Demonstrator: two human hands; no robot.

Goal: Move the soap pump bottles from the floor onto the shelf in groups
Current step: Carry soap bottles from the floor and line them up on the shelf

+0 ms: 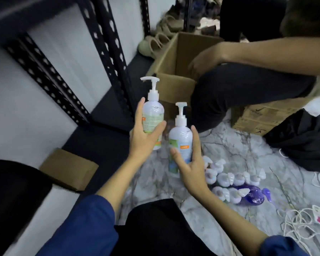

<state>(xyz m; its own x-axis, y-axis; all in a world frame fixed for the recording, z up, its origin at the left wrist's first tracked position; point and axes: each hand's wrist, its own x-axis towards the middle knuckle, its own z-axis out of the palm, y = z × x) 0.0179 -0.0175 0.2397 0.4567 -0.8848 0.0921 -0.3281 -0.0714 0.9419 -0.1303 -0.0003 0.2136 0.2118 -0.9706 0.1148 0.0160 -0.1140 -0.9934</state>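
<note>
Both forearms in blue sleeves reach forward from the bottom edge, over a dark lap.

Left hand (146,139) grips a white pump bottle (152,115): thumb on the right side, fingers wrapped round the left, bottle upright and lifted off the floor, pump nozzle pointing left. Right hand (189,163) holds a second pump bottle (180,143) the same way, upright, thumb across the label, fingers behind it. The two bottles sit just beside each other, left one higher and further out.

Right of the right hand, on the marble-pattern floor (229,148): a cluster of remaining pump bottles (235,180) seen from above, white pump heads packed together, plus one blue bottle (251,197) lying at the cluster's near edge. White cord (299,224) tangled at far right.

Left side: black slotted-angle shelf frame (50,78) with pale panels; a small cardboard box (70,169) lies at its foot.

Further out: an open cardboard carton (175,71) on the floor, with a second person's hand (201,65) at its edge, their dark-trousered knee in front. Printed boxes (257,117) and a black bag (303,139) to the right. Sandals (155,43) by the far wall, blurred.
</note>
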